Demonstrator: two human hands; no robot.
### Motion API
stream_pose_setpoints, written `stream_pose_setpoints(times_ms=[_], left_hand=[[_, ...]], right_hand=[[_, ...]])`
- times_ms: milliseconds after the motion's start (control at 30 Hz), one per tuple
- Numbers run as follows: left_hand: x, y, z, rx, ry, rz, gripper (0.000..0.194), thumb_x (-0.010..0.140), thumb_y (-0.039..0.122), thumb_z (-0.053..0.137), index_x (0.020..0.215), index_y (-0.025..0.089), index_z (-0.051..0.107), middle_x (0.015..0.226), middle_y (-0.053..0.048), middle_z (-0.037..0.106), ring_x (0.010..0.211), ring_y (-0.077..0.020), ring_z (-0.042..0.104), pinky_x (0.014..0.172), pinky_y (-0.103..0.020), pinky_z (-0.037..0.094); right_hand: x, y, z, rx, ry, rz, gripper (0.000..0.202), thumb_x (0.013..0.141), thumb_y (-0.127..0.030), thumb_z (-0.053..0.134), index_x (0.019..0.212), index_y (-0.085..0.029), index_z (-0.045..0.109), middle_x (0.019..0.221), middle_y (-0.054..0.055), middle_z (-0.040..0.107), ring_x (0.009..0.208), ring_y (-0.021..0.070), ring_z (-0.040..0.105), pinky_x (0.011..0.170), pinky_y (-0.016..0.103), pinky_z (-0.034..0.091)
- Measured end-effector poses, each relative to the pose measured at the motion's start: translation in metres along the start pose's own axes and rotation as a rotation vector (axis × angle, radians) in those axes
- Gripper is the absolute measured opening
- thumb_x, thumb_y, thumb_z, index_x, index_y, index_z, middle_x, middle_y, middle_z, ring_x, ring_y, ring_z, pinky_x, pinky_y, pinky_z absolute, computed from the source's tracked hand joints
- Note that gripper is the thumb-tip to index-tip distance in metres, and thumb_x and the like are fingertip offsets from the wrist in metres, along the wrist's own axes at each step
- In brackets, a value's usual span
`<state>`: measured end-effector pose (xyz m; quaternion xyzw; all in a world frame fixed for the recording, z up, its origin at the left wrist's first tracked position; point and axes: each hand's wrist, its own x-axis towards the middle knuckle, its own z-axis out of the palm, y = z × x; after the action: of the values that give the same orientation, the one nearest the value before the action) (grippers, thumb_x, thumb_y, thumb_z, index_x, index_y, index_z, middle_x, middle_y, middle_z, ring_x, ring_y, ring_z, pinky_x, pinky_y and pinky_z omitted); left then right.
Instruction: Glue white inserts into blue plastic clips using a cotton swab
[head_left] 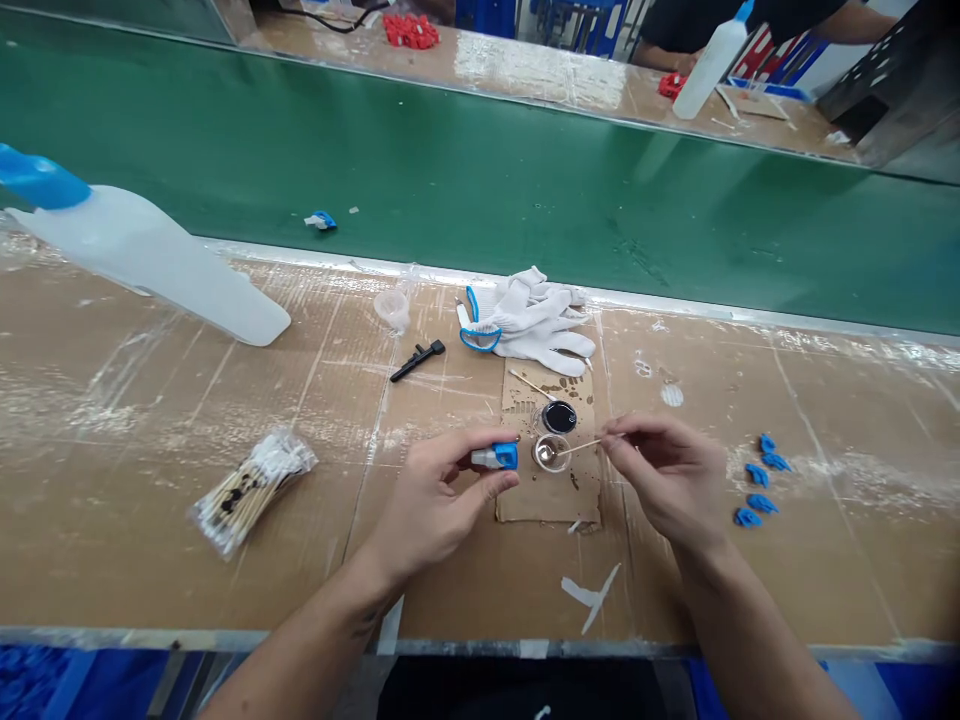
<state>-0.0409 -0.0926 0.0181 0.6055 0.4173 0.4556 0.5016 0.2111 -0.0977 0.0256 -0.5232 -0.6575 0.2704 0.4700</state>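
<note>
Between thumb and fingers, my left hand (442,495) grips a small blue and grey plastic piece (496,457) just left of two little cups. My right hand (667,475) pinches a thin cotton swab (581,446), whose far end dips into a clear cup (551,453) of liquid. Directly behind that cup stands another with dark liquid (559,417). Both cups rest on a stained cardboard piece (547,495), where a second swab (531,384) lies. Off to the right of my right hand are several small blue pieces (761,503).
White gloves (529,320) lie behind the cups, near a black plastic part (418,361). A bag of cotton swabs (255,490) and a large white bottle (165,255) are on the left. Beyond the bench runs a green belt (450,170); a person (712,30) sits across it.
</note>
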Motion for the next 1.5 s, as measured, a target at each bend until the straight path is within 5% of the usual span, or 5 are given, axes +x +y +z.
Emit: stream_pose_setpoints(times_ms=[200, 600, 1367, 1500], left_hand=[[0.000, -0.002, 0.011, 0.224, -0.006, 0.264, 0.030, 0.084, 0.026, 0.085, 0.112, 0.019, 0.076, 0.098, -0.006, 0.080, 0.087, -0.0162, 0.076, 0.079, -0.025, 0.062], [-0.006, -0.001, 0.023, 0.175, 0.083, 0.253, 0.032, 0.073, 0.026, 0.094, 0.094, 0.017, 0.072, 0.086, -0.006, 0.082, 0.078, -0.0191, 0.080, 0.075, -0.027, 0.066], [-0.008, -0.003, 0.023, 0.149, 0.069, 0.285, 0.028, 0.076, 0.027, 0.092, 0.095, 0.018, 0.074, 0.087, -0.007, 0.083, 0.079, -0.0212, 0.081, 0.074, -0.029, 0.068], [-0.007, -0.004, 0.022, 0.150, 0.090, 0.283, 0.029, 0.074, 0.027, 0.093, 0.095, 0.019, 0.074, 0.086, -0.006, 0.083, 0.079, -0.0215, 0.081, 0.072, -0.029, 0.068]], right_hand=[[-0.005, -0.005, 0.000, 0.331, 0.194, 0.173, 0.016, 0.085, -0.010, 0.076, 0.090, -0.025, 0.076, 0.082, -0.001, 0.075, 0.074, 0.0142, 0.071, 0.065, 0.024, 0.056], [-0.002, -0.046, 0.015, 0.284, 0.126, -0.099, 0.028, 0.085, 0.000, 0.070, 0.096, -0.025, 0.075, 0.079, 0.000, 0.073, 0.070, 0.0166, 0.064, 0.056, 0.031, 0.051], [-0.004, -0.056, 0.012, 0.074, -0.015, -0.325, 0.040, 0.082, 0.005, 0.069, 0.108, -0.024, 0.075, 0.082, 0.002, 0.074, 0.069, 0.0192, 0.067, 0.060, 0.036, 0.052], [-0.005, -0.048, -0.002, 0.075, 0.117, -0.315, 0.038, 0.082, 0.003, 0.071, 0.107, -0.025, 0.076, 0.081, 0.001, 0.073, 0.067, 0.0190, 0.066, 0.060, 0.037, 0.050]])
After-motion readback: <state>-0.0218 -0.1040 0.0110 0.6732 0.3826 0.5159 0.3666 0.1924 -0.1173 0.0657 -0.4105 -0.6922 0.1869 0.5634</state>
